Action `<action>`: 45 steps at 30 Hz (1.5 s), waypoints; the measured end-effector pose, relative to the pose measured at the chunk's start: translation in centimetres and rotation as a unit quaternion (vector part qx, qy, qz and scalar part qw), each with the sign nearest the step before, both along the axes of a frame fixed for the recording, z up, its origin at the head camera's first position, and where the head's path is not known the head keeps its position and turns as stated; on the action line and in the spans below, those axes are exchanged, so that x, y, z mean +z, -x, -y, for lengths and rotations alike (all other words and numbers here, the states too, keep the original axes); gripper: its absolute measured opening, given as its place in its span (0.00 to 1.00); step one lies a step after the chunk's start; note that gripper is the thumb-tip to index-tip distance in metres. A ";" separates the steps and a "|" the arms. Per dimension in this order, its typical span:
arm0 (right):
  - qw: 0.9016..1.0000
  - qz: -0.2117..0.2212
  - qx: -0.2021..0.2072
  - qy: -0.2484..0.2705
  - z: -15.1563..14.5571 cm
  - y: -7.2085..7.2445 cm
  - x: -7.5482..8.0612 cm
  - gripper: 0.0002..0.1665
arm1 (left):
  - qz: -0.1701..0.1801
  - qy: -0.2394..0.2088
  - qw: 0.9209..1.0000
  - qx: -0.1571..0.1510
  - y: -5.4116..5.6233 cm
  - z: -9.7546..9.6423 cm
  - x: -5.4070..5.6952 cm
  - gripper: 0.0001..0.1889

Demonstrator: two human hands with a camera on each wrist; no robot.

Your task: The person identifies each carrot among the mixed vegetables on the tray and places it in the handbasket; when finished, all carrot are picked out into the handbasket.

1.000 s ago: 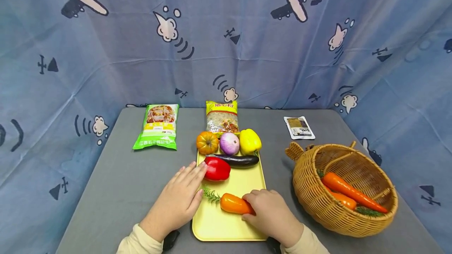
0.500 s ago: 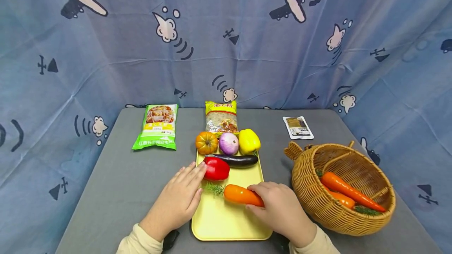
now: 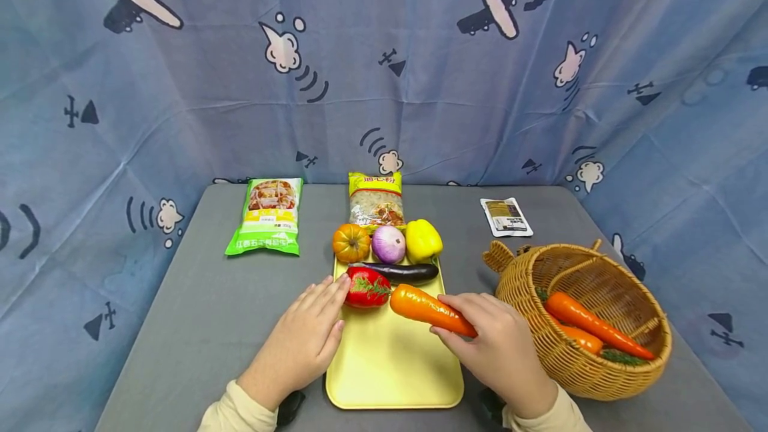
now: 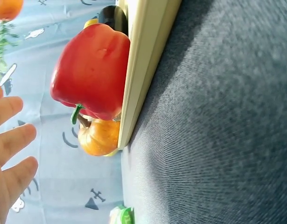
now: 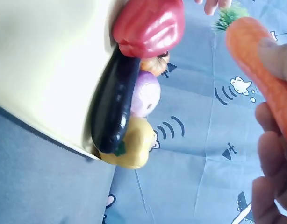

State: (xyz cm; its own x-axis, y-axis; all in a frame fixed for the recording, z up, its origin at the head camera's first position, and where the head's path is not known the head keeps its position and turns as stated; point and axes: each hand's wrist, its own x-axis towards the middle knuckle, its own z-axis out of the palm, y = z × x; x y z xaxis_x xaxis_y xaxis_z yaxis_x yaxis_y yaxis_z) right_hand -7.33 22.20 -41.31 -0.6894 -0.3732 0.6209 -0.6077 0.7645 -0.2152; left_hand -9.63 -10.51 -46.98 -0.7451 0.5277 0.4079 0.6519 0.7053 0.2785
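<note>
An orange carrot [image 3: 429, 309] with a green leafy top is held in my right hand [image 3: 501, 345], thumb on one side and fingers on the other. In the right wrist view the carrot [image 5: 262, 65] hangs well off the yellow tray [image 3: 393, 379]. Its leaves overlap the red bell pepper [image 3: 360, 297] in the head view. My left hand [image 3: 300, 332] has its fingers straight beside that pepper; the left wrist view shows a gap between the fingers [image 4: 15, 142] and the red pepper [image 4: 94, 70]. Behind the pepper lies a black eggplant [image 3: 414, 273].
A small pumpkin [image 3: 351, 243], a purple onion [image 3: 389, 245] and a yellow bell pepper [image 3: 423, 241] line the tray's far end. Beyond stands a yellow food bag [image 3: 376, 200]. A green bag [image 3: 270, 219] lies left, a small pouch [image 3: 507, 217] right. The wicker basket [image 3: 522, 312] holds more carrots.
My right hand has lifted the carrot from the tray and moved it up and to the right. My left hand has stayed in place.
</note>
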 end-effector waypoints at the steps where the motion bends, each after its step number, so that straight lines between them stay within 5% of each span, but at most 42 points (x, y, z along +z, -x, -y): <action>1: 1.000 -0.001 -0.002 0.006 -0.1 0.0 0.2 0.29 | 0.002 0.001 1.000 0.001 0.0 0.0 0.0 0.32; 14: 0.998 -0.020 -0.054 0.038 -1.7 -0.9 1.8 0.37 | 0.044 0.010 0.999 0.015 -0.3 -0.2 0.4 0.35; 26: 0.992 -0.029 -0.120 0.040 -4.4 -1.4 2.4 0.41 | 0.035 0.012 0.999 0.013 -0.2 -0.2 0.2 0.35; 31: 0.988 -0.033 -0.147 0.038 -5.8 -1.6 2.4 0.32 | 0.032 0.015 0.999 0.012 -0.3 -0.2 0.1 0.35; 40: 0.975 -0.031 -0.212 0.055 -8.0 -2.3 2.8 0.31 | 0.031 0.018 0.999 0.013 -0.3 -0.1 0.1 0.35; 45: 0.956 0.002 -0.285 0.066 -9.4 -2.9 2.9 0.32 | 0.031 0.019 0.999 0.012 -0.3 -0.2 0.1 0.35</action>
State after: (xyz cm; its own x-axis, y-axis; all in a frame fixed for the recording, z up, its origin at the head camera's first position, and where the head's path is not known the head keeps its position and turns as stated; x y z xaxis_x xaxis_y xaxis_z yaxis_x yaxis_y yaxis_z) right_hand -4.41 31.61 -38.40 -0.7601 0.1460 0.6332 -0.0989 0.9371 -0.3348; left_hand -9.30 -10.35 -46.89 -0.7817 0.5230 0.3397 0.6162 0.7320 0.2906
